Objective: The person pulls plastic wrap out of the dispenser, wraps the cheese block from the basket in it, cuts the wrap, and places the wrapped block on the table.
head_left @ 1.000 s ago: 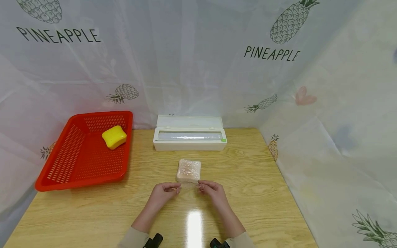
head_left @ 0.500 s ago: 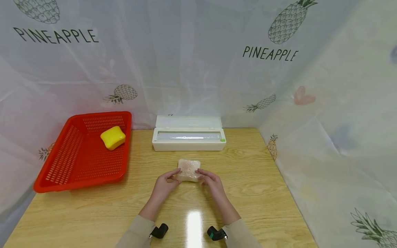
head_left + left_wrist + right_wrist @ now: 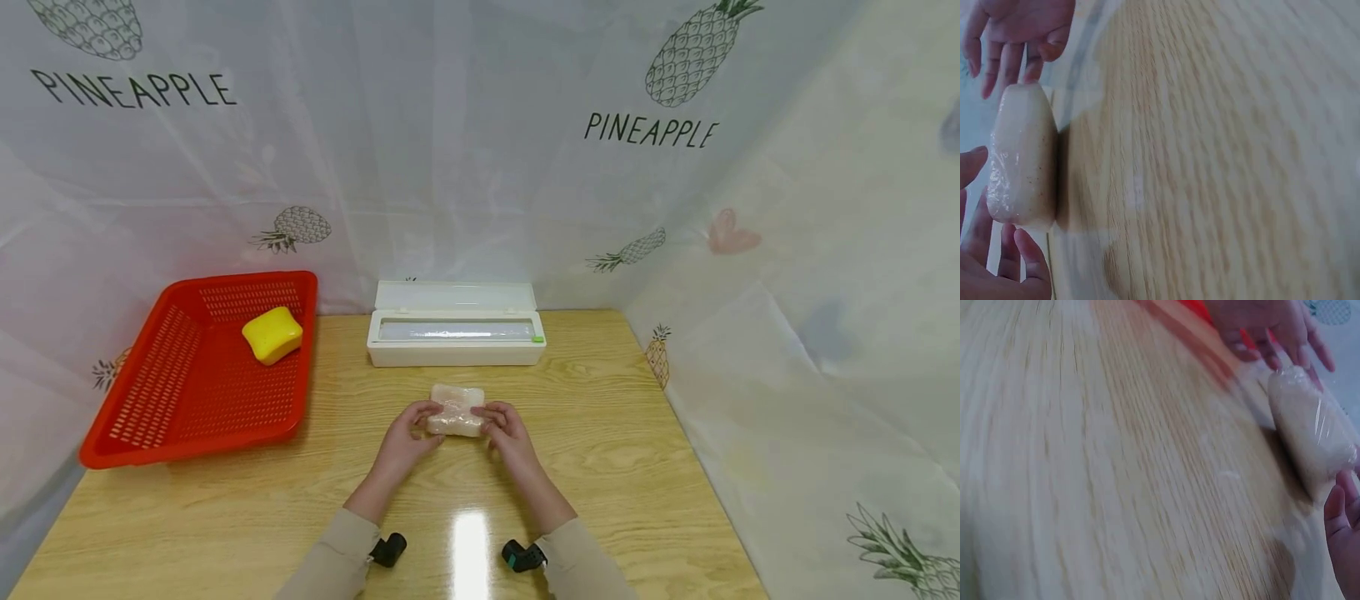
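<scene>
Block (image 3: 457,402), glossy with clear film (image 3: 1001,178), lies flat on the surface (image 3: 600,467) in front of the white box (image 3: 457,356), between the two hands. The left hand (image 3: 403,433) and right hand (image 3: 513,433) flank it, fingers loosely bent and parted, tips at its left and right sides; neither has a firm hold. The work in hand looks like settling the film about the sides. It would go best with light, even pressure from both sides, loose edges drawn snug and tucked beneath, the soft-looking middle left unsquashed. Seen from above, the block is nearly square, so no long axis stands out. One edge faces the person, running left to right from hand to hand, roughly parallel to the box. Whether any film is folded underneath cannot be told.
</scene>
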`<action>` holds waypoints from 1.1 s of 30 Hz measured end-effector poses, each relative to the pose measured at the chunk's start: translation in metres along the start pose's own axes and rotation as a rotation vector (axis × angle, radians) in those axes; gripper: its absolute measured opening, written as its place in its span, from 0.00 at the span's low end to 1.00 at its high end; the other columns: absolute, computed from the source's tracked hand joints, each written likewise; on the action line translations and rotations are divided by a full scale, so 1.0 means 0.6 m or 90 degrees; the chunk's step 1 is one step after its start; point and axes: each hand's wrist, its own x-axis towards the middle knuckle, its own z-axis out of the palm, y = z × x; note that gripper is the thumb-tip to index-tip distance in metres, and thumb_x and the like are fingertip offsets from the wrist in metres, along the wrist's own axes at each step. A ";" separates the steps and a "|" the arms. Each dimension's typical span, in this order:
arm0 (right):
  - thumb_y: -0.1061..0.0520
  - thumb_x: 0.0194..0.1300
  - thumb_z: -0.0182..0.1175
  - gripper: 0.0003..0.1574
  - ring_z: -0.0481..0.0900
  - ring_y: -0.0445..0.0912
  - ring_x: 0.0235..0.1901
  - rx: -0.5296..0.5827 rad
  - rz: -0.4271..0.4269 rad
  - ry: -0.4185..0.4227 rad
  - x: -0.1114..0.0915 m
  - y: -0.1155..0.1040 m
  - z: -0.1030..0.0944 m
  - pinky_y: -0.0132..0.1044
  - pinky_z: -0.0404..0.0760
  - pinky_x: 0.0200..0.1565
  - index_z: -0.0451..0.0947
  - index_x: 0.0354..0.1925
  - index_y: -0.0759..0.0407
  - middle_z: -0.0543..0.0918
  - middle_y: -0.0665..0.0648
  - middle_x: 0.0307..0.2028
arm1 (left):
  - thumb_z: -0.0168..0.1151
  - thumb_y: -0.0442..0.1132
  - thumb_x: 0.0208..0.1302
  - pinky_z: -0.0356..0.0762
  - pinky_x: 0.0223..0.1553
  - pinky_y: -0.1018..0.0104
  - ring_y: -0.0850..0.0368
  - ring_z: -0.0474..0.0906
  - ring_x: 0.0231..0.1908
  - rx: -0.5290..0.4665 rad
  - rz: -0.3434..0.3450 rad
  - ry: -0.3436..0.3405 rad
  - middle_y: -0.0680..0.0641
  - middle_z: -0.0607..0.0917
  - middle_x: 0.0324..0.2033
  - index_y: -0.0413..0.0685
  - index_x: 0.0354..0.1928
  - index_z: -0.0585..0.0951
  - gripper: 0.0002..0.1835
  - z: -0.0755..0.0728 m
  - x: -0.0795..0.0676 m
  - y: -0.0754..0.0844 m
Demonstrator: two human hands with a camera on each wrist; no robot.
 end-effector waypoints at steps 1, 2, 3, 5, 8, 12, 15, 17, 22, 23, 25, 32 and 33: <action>0.71 0.69 0.50 0.23 0.74 0.51 0.41 -0.019 -0.010 -0.013 0.004 0.009 -0.005 0.37 0.73 0.32 0.62 0.61 0.75 0.72 0.74 0.59 | 0.72 0.28 0.53 0.72 0.43 0.59 0.49 0.72 0.51 0.026 0.012 -0.003 0.49 0.80 0.52 0.52 0.57 0.79 0.28 -0.001 0.001 0.000; 0.71 0.69 0.51 0.23 0.73 0.52 0.41 -0.044 -0.022 -0.028 0.007 0.012 -0.009 0.37 0.74 0.32 0.64 0.61 0.74 0.72 0.75 0.57 | 0.73 0.28 0.52 0.72 0.42 0.58 0.49 0.72 0.49 0.048 0.021 -0.005 0.49 0.79 0.51 0.53 0.56 0.79 0.27 -0.001 0.002 -0.001; 0.70 0.69 0.53 0.23 0.73 0.52 0.41 -0.075 -0.033 -0.039 0.011 0.021 -0.013 0.38 0.75 0.32 0.66 0.61 0.73 0.73 0.74 0.57 | 0.74 0.29 0.52 0.72 0.41 0.58 0.49 0.71 0.49 0.075 0.035 -0.009 0.49 0.78 0.51 0.54 0.55 0.80 0.27 -0.002 0.003 -0.002; 0.66 0.67 0.59 0.24 0.72 0.51 0.41 -0.145 -0.051 -0.060 0.019 0.031 -0.019 0.37 0.76 0.34 0.71 0.61 0.68 0.74 0.69 0.55 | 0.76 0.30 0.50 0.72 0.45 0.55 0.48 0.70 0.51 0.131 0.067 -0.023 0.48 0.78 0.52 0.54 0.56 0.80 0.29 -0.004 0.006 -0.004; 0.61 0.63 0.66 0.27 0.70 0.50 0.42 -0.228 -0.061 -0.091 0.030 0.036 -0.021 0.36 0.75 0.38 0.75 0.61 0.59 0.73 0.60 0.55 | 0.77 0.32 0.49 0.72 0.52 0.48 0.46 0.67 0.55 0.202 0.113 -0.053 0.48 0.77 0.56 0.54 0.58 0.80 0.32 -0.005 0.013 -0.006; 0.56 0.59 0.71 0.33 0.68 0.47 0.40 -0.287 -0.058 -0.132 0.043 0.038 -0.020 0.33 0.72 0.39 0.75 0.62 0.52 0.69 0.52 0.55 | 0.78 0.34 0.49 0.70 0.54 0.43 0.45 0.64 0.57 0.268 0.144 -0.095 0.48 0.75 0.57 0.53 0.61 0.78 0.34 -0.006 0.022 -0.009; 0.55 0.56 0.74 0.36 0.65 0.45 0.37 -0.329 -0.058 -0.145 0.052 0.037 -0.018 0.32 0.70 0.37 0.75 0.63 0.52 0.69 0.50 0.51 | 0.78 0.36 0.49 0.71 0.54 0.44 0.45 0.63 0.57 0.299 0.145 -0.119 0.48 0.73 0.56 0.53 0.62 0.77 0.35 -0.007 0.029 -0.016; 0.55 0.54 0.75 0.37 0.64 0.44 0.37 -0.354 -0.056 -0.145 0.056 0.037 -0.017 0.32 0.69 0.37 0.75 0.62 0.53 0.68 0.49 0.49 | 0.78 0.36 0.50 0.70 0.54 0.45 0.45 0.63 0.57 0.312 0.141 -0.131 0.48 0.72 0.56 0.54 0.64 0.76 0.36 -0.007 0.035 -0.021; 0.56 0.51 0.76 0.41 0.65 0.45 0.43 -0.374 -0.047 -0.143 0.061 0.035 -0.015 0.34 0.70 0.43 0.74 0.64 0.55 0.67 0.50 0.49 | 0.78 0.36 0.49 0.68 0.57 0.44 0.44 0.60 0.60 0.324 0.126 -0.151 0.47 0.69 0.59 0.54 0.66 0.73 0.40 -0.009 0.045 -0.028; 0.57 0.51 0.76 0.43 0.66 0.46 0.46 -0.375 -0.046 -0.142 0.062 0.035 -0.015 0.35 0.70 0.45 0.73 0.64 0.55 0.67 0.51 0.50 | 0.78 0.36 0.49 0.68 0.57 0.44 0.44 0.60 0.61 0.328 0.125 -0.154 0.47 0.68 0.59 0.54 0.67 0.72 0.40 -0.009 0.047 -0.028; 0.58 0.51 0.77 0.45 0.65 0.47 0.50 -0.371 -0.045 -0.141 0.063 0.037 -0.015 0.36 0.69 0.48 0.71 0.66 0.56 0.65 0.53 0.53 | 0.78 0.35 0.49 0.68 0.57 0.45 0.44 0.60 0.61 0.336 0.126 -0.160 0.47 0.67 0.59 0.54 0.67 0.72 0.41 -0.009 0.051 -0.028; 0.67 0.54 0.72 0.44 0.65 0.50 0.57 -0.349 -0.058 -0.120 0.067 0.044 -0.018 0.37 0.71 0.51 0.69 0.67 0.57 0.63 0.56 0.61 | 0.74 0.29 0.52 0.69 0.56 0.46 0.42 0.62 0.59 0.354 0.163 -0.127 0.46 0.68 0.57 0.51 0.64 0.75 0.35 -0.007 0.065 -0.031; 0.68 0.55 0.71 0.41 0.66 0.50 0.57 -0.352 -0.068 -0.112 0.068 0.045 -0.019 0.37 0.71 0.52 0.70 0.66 0.58 0.64 0.56 0.61 | 0.73 0.29 0.53 0.69 0.56 0.46 0.42 0.63 0.59 0.361 0.172 -0.115 0.46 0.69 0.58 0.52 0.64 0.76 0.34 -0.007 0.067 -0.033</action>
